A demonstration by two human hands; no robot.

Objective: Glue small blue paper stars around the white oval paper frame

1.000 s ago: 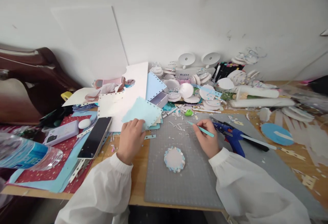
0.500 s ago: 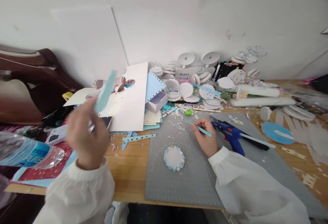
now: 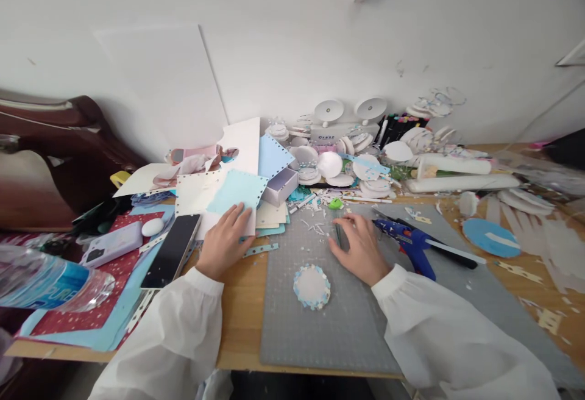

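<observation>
Pressing flat, the left hand is spreading its open grip over a light blue perforated sheet, pinning it on the paper pile at the counter's left. Right hand is lying on the grey cutting mat, fingers loosely curled over a thin tool I cannot make out. Just nearer sits a frilled white disc; a blue glue gun is resting beside the wrist.
</observation>
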